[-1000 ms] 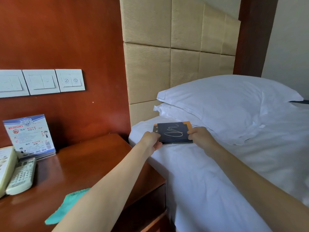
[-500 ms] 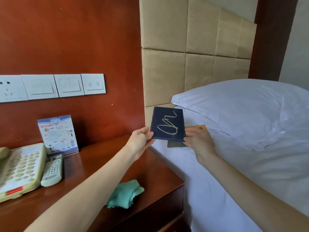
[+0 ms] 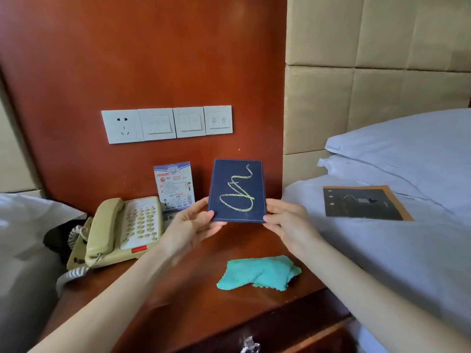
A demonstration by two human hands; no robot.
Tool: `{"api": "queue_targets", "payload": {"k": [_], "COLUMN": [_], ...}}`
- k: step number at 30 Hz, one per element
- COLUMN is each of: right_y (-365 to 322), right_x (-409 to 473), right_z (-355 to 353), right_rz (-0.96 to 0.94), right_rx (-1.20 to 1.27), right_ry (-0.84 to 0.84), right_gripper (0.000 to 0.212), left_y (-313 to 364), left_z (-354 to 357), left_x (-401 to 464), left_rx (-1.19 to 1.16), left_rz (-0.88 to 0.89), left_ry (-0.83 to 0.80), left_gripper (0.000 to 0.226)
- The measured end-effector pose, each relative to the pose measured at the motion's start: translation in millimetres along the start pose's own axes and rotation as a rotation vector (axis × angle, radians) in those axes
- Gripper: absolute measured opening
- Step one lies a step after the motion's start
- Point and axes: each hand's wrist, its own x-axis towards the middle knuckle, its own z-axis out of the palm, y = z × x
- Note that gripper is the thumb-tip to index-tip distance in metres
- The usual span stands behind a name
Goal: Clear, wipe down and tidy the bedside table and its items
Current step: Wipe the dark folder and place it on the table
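A dark blue book (image 3: 237,191) with a yellow scribble on its cover is held upright above the wooden bedside table (image 3: 193,301). My left hand (image 3: 191,225) grips its lower left corner and my right hand (image 3: 288,222) grips its lower right corner. A crumpled teal cloth (image 3: 257,272) lies on the table below the book. A beige telephone (image 3: 119,231) stands at the table's left, with a printed card stand (image 3: 174,186) behind it against the wall. A black and orange booklet (image 3: 364,203) lies flat on the white bed sheet.
White wall switches and a socket (image 3: 167,124) are set in the red wooden panel. The bed (image 3: 382,250) with white pillows (image 3: 407,151) runs along the table's right side. A drawer handle (image 3: 251,345) shows at the table's front edge. White bedding lies at far left.
Both hands lifted the blue book off the bed and carried it left over the bedside table. The black and orange booklet stayed on the sheet. My view swung left.
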Motion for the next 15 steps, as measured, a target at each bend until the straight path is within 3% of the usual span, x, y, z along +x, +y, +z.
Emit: {"api": "queue_targets", "payload": {"k": [4,8,15], "right_y": [9.4,14.9,12.0], "right_x": [-8.3,-16.6,-24.9], "right_z": [31.1,51.9,55.6], "right_rz": [0.009,-0.013,-0.100], "right_rx": [0.015,-0.070,-0.293], "right_ry": [-0.083,-0.107,-0.215], "right_gripper": [0.044,0.046,0.040], "left_y": [3.3,-1.2,-6.6], "left_z": [-26.4,-40.8,-45.1], "left_x": [-25.5,-37.6,-40.1], "left_rx": [-0.034,-0.089,-0.120], "left_rz": [-0.065,-0.090,-0.070], "left_ry": [-0.089,-0.061,-0.041], "left_gripper": [0.066,0.085,0.086]}}
